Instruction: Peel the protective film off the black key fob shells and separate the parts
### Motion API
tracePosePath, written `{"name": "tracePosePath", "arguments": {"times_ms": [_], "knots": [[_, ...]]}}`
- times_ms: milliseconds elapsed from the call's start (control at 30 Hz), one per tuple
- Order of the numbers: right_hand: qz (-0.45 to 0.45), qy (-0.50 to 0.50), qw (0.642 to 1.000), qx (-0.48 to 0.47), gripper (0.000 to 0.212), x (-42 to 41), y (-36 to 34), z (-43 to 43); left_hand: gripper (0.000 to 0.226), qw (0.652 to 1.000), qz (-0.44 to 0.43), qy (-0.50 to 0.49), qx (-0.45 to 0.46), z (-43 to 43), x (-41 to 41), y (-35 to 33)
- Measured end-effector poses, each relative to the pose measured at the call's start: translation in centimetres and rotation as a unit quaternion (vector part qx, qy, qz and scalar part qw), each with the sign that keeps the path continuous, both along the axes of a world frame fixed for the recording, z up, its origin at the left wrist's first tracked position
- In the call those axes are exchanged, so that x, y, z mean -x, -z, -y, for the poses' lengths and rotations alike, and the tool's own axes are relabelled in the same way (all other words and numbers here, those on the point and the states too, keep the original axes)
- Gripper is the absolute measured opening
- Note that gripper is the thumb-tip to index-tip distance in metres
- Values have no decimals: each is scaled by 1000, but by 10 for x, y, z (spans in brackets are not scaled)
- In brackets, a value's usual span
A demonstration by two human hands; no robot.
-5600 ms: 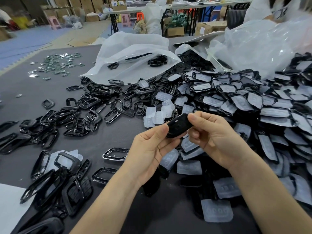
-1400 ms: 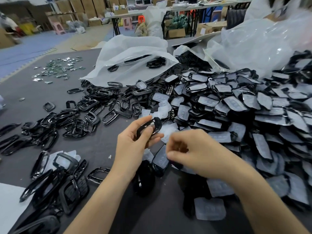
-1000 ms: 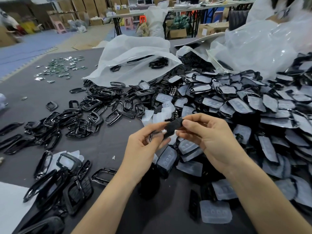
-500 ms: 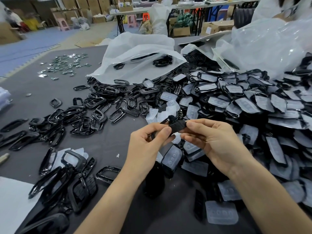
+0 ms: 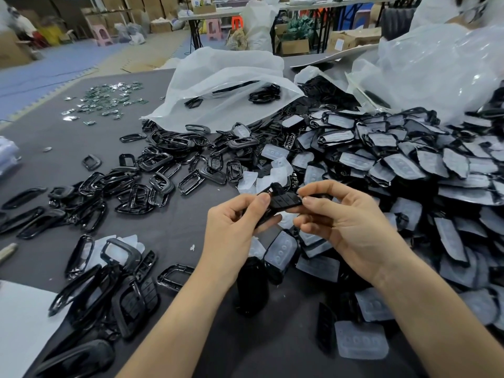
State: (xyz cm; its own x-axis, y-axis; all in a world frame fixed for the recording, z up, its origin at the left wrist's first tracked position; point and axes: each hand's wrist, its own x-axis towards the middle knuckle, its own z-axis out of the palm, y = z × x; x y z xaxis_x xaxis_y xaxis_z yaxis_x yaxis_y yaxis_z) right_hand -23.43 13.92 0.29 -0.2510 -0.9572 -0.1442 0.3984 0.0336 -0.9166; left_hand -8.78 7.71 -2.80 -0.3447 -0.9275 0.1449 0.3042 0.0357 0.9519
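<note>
Jointly, left hand (image 5: 231,230) and right hand (image 5: 349,225) in pinch grip on shell (image 5: 283,201)

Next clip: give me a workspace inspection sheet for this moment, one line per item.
Surface: dark grey table cover, with a white sheet at its near left corner.
Job's things: black key fob shell held above the table; large heap of pale-faced shells on the right; separated black frames on the left.
Clutter: white plastic bag holding a few black parts; clear bag; small circuit boards at far left.
Grippers: left hand and right hand both pinch the shell, one at each end.
Cables: nothing seen.
Surroundings: cardboard boxes, plastic stools, blue floor mats.
</note>
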Motion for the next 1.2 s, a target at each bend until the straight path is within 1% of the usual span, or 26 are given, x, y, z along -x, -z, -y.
{"name": "tracePosePath", "arguments": {"times_ms": [167, 300, 400, 467, 533, 633, 700, 767, 967, 1100, 1133, 1200], "knots": [[-83, 10, 995, 56, 24, -1, 0, -1, 21, 1000, 7, 6, -14, 2, 0, 1], [-180, 15, 980, 89, 16, -3, 1, -1, 22, 1000, -5, 18, -17, 3, 0, 1], [-231, 40, 967, 102, 12, -3, 2, 0, 23, 1000, -8, 20, -21, 3, -1, 2], [-244, 74, 961, 111, 11, 1, 1, 0, 34, 999, -11, 24, -26, 4, -1, 4], [-234, 116, 959, 114, 14, 6, 0, 0, 41, 999, -8, 27, -20, 4, -1, 5], [-206, 148, 961, 112, 16, 12, -1, 0, 36, 999, 1, 32, -4, 3, 1, 6], [-179, 140, 968, 107, 16, 12, 0, 1, 35, 999, -3, 34, -11, 2, 1, 5], [-177, 129, 970, 103, 17, 11, 1, 1, 35, 999, -4, 27, -16, 1, 1, 5], [-230, 127, 958, 111, 18, 8, 4, 2, 19, 1000, 27, 7, 3, 4, -1, 6], [-306, 111, 939, 111, 19, 5, 6, 3, 22, 986, 143, -23, 80, 7, -4, 11], [-320, 105, 935, 108, 20, 4, 6, 3, 23, 983, 155, -28, 92, 7, -4, 11], [-354, 89, 926, 100, 25, 4, 7, 2, 24, 987, 139, -27, 82, 6, -4, 10]]}}
